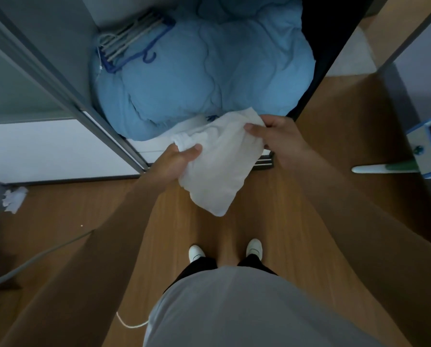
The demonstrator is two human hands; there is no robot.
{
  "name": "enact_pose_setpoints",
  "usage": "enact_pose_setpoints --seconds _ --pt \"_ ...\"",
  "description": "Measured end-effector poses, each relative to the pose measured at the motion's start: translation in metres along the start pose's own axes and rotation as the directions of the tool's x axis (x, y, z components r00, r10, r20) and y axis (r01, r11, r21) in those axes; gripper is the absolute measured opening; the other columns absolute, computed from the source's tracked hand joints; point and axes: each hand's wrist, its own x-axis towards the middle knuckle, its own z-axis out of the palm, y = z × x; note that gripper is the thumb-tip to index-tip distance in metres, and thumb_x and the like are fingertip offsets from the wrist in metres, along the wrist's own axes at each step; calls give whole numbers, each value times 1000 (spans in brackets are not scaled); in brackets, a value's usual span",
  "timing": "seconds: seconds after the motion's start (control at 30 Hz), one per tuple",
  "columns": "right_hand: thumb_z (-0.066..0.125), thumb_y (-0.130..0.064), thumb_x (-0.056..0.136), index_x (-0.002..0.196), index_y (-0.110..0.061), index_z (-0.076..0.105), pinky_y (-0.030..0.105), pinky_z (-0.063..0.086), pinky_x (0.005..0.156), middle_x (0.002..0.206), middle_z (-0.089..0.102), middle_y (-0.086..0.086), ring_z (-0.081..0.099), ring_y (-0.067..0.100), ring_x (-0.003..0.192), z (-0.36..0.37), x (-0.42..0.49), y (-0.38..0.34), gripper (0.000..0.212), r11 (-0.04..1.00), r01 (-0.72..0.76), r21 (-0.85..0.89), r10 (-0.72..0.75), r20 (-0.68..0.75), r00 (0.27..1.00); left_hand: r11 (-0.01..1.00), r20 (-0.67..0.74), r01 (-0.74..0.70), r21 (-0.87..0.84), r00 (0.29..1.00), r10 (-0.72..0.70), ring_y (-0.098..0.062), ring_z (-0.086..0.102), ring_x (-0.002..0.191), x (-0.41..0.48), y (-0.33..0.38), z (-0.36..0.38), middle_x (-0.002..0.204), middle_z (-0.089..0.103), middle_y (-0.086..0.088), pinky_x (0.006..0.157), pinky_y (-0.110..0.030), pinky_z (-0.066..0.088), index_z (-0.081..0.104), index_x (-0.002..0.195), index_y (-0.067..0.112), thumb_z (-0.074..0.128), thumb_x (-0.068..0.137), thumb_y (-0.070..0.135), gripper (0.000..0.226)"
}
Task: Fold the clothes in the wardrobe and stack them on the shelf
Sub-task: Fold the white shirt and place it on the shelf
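Head view: left hand (181, 156) and right hand (272, 136) each pinch an upper corner of the white garment (219, 166), held in air at the wardrobe's (109, 116) front edge, above the floor. Folding step underway, likely; next needs bringing edges together, then stacking beside the blue duvet (199, 78).

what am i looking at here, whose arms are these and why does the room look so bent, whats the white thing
There is no machine here: one wide-angle camera worn on a person's head looks down, which bends the edges. The arms belong to that person. The left hand and the right hand each grip an upper corner of a crumpled white cloth garment, which hangs between them above the brown wooden floor. Ahead is the open wardrobe, where a puffy light blue quilt lies with a bundle of blue and grey clothes hangers on its far left. Below are the person's white shoes.
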Motion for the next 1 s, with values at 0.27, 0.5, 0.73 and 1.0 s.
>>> enact_pose_setpoints --seconds 0.27,0.5,0.73,1.0 --pt "67 -60 83 142 -23 53 46 43 111 138 62 0 57 21 128 14 -11 42 71 848 -319 423 287 141 948 910 -112 52 -412 988 -107 -21 74 97 10 37 13 107 77 -2 89 -43 58 60 127 17 73 88 39 46" --pt "76 -34 87 98 -10 76 27 59 70 92 79 3 75 22 90 14 -26 24 27 986 -160 36 162 -43 986 939 -180 121 -321 966 -186 -20 76 89 14 35 -2 105 76 -5 76 -36 60 58 127 11 69 91 36 45" --pt "69 -29 93 105 -8 73 29 60 72 95 78 3 75 18 87 13 -30 -30 25 995 -72 68 74 -32 997 884 197 180 -431 975 -103 -20 67 116 0 34 -9 123 72 0 87 -35 57 67 122 26 61 86 63 52" --pt "65 -18 96 115 -3 66 39 62 78 106 76 14 75 26 94 8 -26 -41 24 895 -279 348 295 8 956 924 278 97 -371 960 11 -27 63 120 -2 4 20 131 65 -11 96 -39 54 53 138 9 75 85 16 59"
